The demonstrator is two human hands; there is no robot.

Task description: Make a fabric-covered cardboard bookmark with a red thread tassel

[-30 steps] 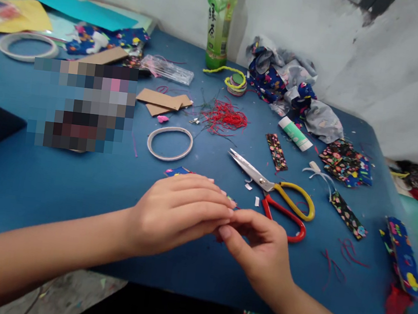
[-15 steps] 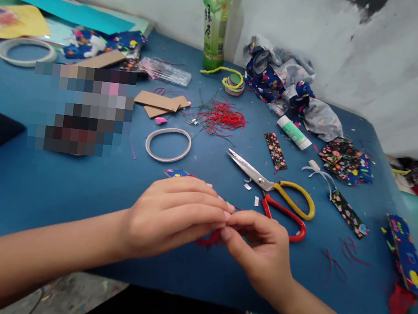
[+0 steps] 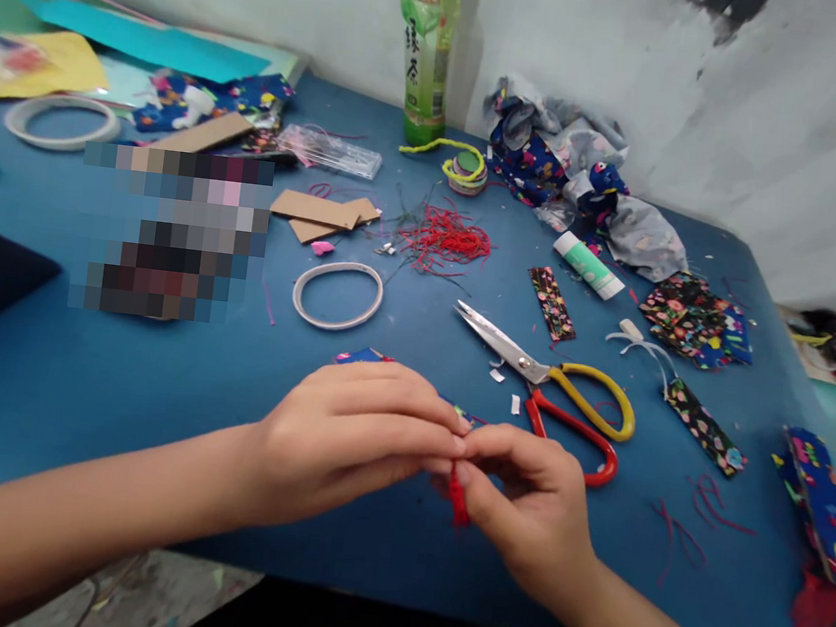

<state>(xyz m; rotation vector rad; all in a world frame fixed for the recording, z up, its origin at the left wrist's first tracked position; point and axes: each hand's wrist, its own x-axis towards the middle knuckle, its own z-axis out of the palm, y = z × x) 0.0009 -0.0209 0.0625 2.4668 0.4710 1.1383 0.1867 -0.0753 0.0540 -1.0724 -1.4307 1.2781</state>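
Near the table's front edge, the fingertips of my left hand [image 3: 358, 443] and my right hand [image 3: 535, 518] meet in a pinch. A small bundle of red thread [image 3: 458, 499] hangs down between them, like a tassel. How its upper end is held is hidden by the fingers. Behind my left hand, parts of a blue patterned strip [image 3: 362, 355] show; whether a finger touches it I cannot tell. Open scissors [image 3: 529, 366] with one yellow and one red handle lie just beyond my right hand.
A heap of red threads [image 3: 457, 237], a tape roll [image 3: 336, 296], cardboard strips [image 3: 314, 207] and a glue stick [image 3: 587, 265] lie farther back. Crumpled fabric [image 3: 592, 172] and a green bottle [image 3: 425, 53] are by the wall. Patterned strips [image 3: 826, 501] lie at the right edge.
The red thread, seen earlier lower left of the joined fingertips, now hangs straight down below them. Both hands stay together in nearly the same place.
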